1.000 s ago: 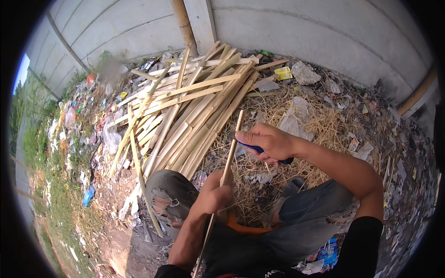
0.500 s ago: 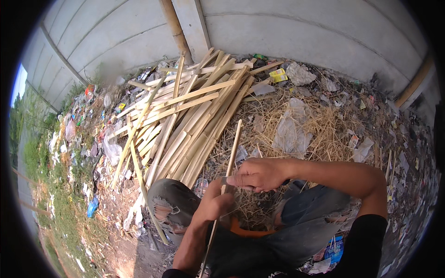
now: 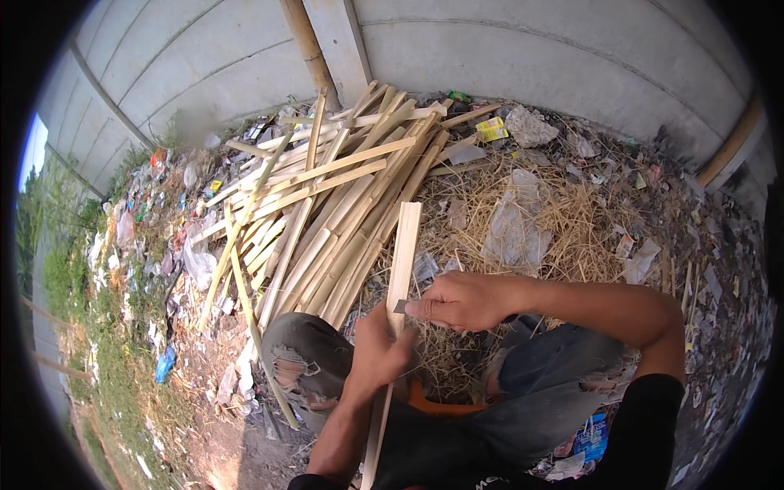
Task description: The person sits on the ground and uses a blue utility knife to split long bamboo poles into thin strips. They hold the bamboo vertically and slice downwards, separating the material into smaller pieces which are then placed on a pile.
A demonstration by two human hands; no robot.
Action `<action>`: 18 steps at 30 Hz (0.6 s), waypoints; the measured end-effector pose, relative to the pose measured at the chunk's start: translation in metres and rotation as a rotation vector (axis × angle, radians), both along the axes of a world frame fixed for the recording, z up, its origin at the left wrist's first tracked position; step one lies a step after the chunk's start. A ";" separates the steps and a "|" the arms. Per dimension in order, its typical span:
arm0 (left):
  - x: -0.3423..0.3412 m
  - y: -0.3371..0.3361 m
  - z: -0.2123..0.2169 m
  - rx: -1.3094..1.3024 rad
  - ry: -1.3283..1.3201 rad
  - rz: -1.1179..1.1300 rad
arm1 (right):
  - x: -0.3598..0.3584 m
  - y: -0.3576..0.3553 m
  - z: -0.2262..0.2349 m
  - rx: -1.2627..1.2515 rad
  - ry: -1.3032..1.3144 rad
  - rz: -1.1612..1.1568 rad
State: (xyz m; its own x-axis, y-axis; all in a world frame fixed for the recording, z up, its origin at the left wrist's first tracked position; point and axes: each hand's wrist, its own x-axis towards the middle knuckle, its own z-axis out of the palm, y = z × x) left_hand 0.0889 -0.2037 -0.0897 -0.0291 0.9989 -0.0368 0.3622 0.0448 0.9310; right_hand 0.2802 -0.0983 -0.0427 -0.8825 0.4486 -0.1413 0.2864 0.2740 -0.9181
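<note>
Between my knees a long pale bamboo strip stands slanted, its broad flat face showing and its lower end running down past my lap. My left hand is wrapped round its middle. Just above that grip, my right hand holds a knife, whose short grey blade lies against the strip's face. The knife's handle is hidden inside my right fingers.
Ahead and to the left lies a heap of split bamboo strips. Straw and plastic litter cover the ground to the right. A grey panel wall with a bamboo pole rises behind. An orange curved thing lies between my legs.
The bamboo strip has turned from its narrow edge to its broad face, and its top has shifted slightly left. The knife blade now shows plainly, as my right hand has tilted a little.
</note>
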 end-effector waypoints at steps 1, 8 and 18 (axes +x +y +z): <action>0.001 0.000 0.004 -0.005 0.063 0.000 | -0.003 0.006 -0.024 0.121 0.085 0.001; -0.002 0.000 0.004 -0.005 0.201 0.008 | 0.003 0.028 -0.012 0.059 -0.009 -0.082; -0.001 0.000 -0.004 0.037 0.199 0.030 | 0.000 0.026 -0.015 -0.151 -0.104 -0.096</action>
State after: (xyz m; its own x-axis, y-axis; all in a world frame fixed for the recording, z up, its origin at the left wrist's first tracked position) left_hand 0.0883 -0.2038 -0.0938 -0.0616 0.9981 0.0097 0.5384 0.0250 0.8423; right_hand 0.2800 -0.0720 -0.0582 -0.8140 0.4966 -0.3012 0.3998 0.1030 -0.9108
